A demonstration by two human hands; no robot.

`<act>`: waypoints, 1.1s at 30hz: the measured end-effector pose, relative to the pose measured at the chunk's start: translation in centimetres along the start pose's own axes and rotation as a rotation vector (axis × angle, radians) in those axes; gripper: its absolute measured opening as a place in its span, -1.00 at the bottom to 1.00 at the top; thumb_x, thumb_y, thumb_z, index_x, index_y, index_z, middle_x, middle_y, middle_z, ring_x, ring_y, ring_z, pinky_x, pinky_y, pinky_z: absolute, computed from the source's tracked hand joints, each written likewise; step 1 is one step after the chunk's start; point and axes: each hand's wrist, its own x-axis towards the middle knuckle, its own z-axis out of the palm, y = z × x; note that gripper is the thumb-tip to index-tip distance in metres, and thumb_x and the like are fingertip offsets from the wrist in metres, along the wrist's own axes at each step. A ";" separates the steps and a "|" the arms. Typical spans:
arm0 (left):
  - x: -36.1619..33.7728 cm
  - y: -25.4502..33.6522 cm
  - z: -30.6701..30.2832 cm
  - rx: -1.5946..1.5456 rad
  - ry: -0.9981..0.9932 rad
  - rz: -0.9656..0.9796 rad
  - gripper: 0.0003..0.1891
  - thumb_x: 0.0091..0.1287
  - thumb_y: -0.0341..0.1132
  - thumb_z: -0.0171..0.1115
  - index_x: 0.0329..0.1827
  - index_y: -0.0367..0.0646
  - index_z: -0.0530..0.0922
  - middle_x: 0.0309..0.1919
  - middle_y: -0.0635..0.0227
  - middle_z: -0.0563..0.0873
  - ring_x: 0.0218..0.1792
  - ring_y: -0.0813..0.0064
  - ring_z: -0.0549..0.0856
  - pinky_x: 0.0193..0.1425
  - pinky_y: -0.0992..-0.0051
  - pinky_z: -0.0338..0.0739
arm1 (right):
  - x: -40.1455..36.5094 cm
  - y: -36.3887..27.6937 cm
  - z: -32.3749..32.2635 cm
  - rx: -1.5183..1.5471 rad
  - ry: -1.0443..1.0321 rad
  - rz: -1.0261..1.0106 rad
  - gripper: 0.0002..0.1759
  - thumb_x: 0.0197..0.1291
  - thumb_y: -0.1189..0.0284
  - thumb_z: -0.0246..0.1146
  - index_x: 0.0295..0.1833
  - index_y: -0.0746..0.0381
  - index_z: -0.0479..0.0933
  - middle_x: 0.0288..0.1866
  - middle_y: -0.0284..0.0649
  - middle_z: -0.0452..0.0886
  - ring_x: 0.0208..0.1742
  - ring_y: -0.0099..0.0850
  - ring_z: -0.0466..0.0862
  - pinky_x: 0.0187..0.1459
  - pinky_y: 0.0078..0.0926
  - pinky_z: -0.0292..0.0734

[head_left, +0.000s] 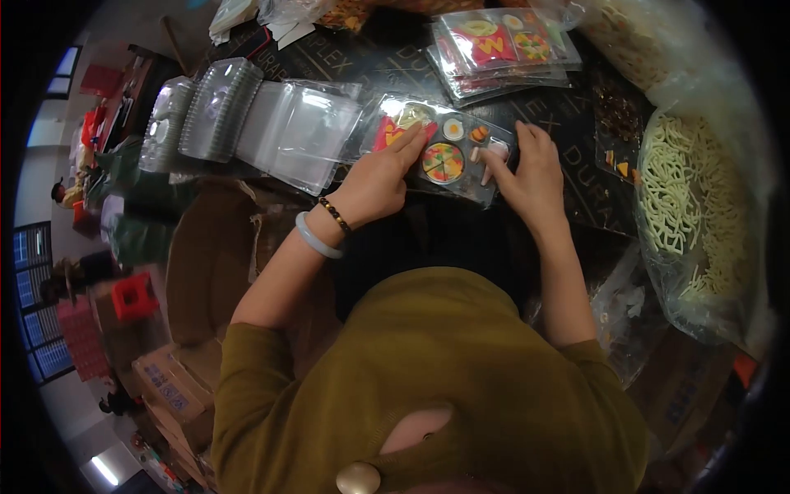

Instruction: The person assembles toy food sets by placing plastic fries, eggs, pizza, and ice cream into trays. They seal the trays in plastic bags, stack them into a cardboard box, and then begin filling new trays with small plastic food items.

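Observation:
In front of me lies a clear plastic pack point(461, 184) of miniature toy food. Inside show a red box point(387, 134) with a yellow mark, a fried egg point(453, 128), a round pizza-like disc point(443, 163) and small orange pieces point(479, 133). My left hand point(377, 183) rests on the pack's left half, its stretched fingers lying over the red box. At the pack's right end is my right hand point(532, 174), thumb over the plastic near a pale piece and fingers spread past the edge.
Flat clear bags point(303, 132) and stacked clear trays point(220, 107) stand left. Filled packs point(504, 48) are piled at the back. On the right are a bag of pale noodle-like strands point(671, 185) and a bag of small dark pieces point(617, 115). Cardboard boxes point(173, 383) stand lower left.

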 end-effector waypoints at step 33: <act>0.3 11.6 -5.8 0.082 -0.078 0.408 -0.33 -0.02 -0.61 0.14 0.30 -0.25 0.40 0.31 0.15 0.46 -0.24 0.11 0.72 -0.24 0.32 0.63 | -2.5 -1.4 -0.9 1.070 -0.233 0.459 -0.65 0.05 0.51 0.42 -0.04 0.35 0.54 -0.18 -0.21 0.63 -0.19 -0.50 0.62 -0.13 -0.58 0.55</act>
